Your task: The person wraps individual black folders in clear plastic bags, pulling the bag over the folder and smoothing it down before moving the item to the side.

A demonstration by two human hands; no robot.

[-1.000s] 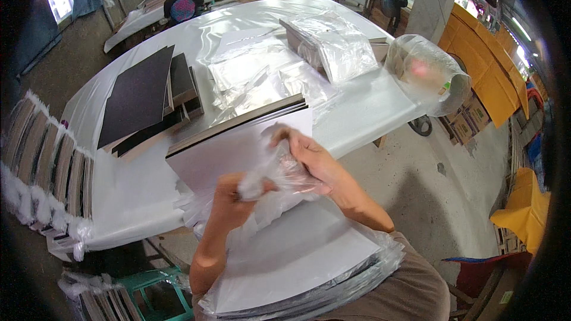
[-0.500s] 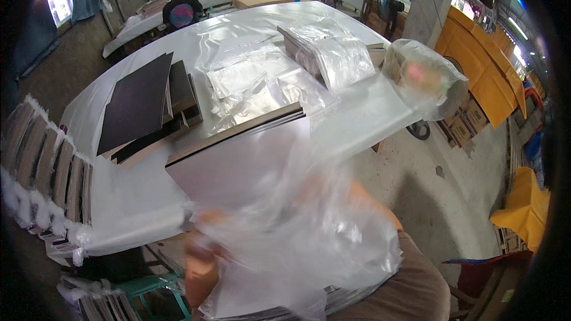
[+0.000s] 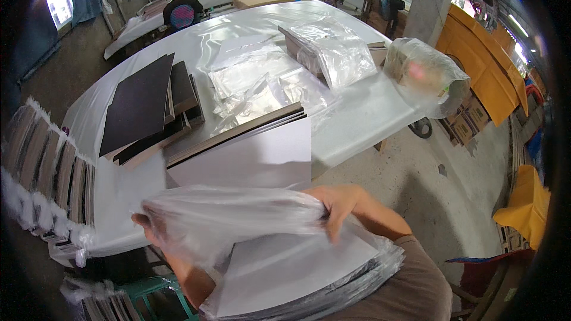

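Stretching a clear plastic bag (image 3: 232, 220) between them, both hands grip its edges just above one white board (image 3: 285, 267) that rests on the person's lap atop a thin stack of bagged boards (image 3: 357, 285). One left hand (image 3: 146, 226) pinches the bag's left end, mostly hidden behind the film; one right hand (image 3: 339, 208) clutches the right end with fingers curled over it. On the white table (image 3: 369, 113) beyond lie one pile of dark boards (image 3: 143, 107), another white sheet (image 3: 250, 157) and several loose clear bags (image 3: 256, 83), too overlapped to count.
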